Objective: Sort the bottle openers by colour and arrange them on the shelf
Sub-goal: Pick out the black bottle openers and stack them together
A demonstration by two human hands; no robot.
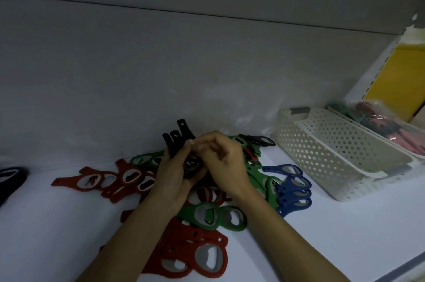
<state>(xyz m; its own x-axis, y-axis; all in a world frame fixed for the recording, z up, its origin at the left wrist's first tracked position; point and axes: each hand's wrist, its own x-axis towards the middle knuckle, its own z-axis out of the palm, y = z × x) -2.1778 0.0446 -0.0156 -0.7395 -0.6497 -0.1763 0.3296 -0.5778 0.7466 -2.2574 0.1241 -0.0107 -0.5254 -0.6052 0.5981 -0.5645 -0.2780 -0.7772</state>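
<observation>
hands: your left hand (177,173) is gripping a bunch of black openers (177,140) mid-shelf; right hand (220,157) is pinching them too
sorted: blue stack (292,189) is sitting toward the shelf (345,235) right end
left: red and green pile (207,210) is still lying mixed, sorting roughly midway

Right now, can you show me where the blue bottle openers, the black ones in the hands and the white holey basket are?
Blue plastic bottle openers (293,186): head view, middle of the stack.
Black plastic bottle openers (176,141): head view, handles above the left hand.
White perforated plastic basket (322,155): head view, near side wall.
</observation>
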